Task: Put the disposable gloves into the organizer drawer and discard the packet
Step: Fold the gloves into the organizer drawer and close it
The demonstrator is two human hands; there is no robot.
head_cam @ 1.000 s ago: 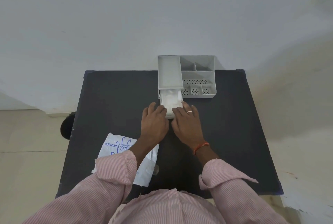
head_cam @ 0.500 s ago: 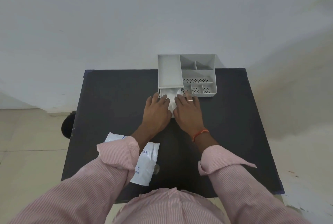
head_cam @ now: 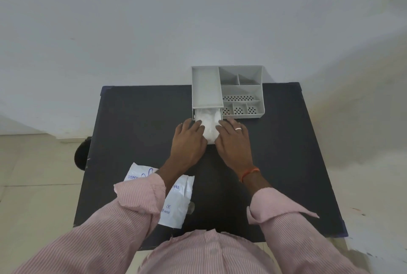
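1. Pressing, head view: left hand (head_cam: 191,141) and right hand (head_cam: 234,140) lie palm-down on either side of the white disposable gloves (head_cam: 208,124), fingers extended and held close together, fingertips on the bundle's edges. No pinch visible.
2. Location of gloves: inside the pulled-out drawer (head_cam: 198,117) of the grey organizer (head_cam: 228,91), which stands at the table's (head_cam: 286,141) far edge, centre-right. Bundle appears heaped above the drawer walls.
3. Location of packet (head_cam: 178,203): flat and white with blue print, near the table's near-left edge, partly under the left sleeve (head_cam: 132,205). Not yet discarded.
4. Step in hand, judged: tamping the gloves down so the drawer can slide shut.
5. Handling advice: flatten evenly from both sides toward the middle; tuck loose film below the rim before pushing; push the drawer front squarely, else thin plastic may snag under the upper tray.
6. Hidden: drawer front and near corners, covered by both hands; thumbs; middle of the packet's lettering.
7. Hard to make out: glove count; whether the drawer sits fully extended; the dark round object (head_cam: 80,154) beyond the table's left edge.
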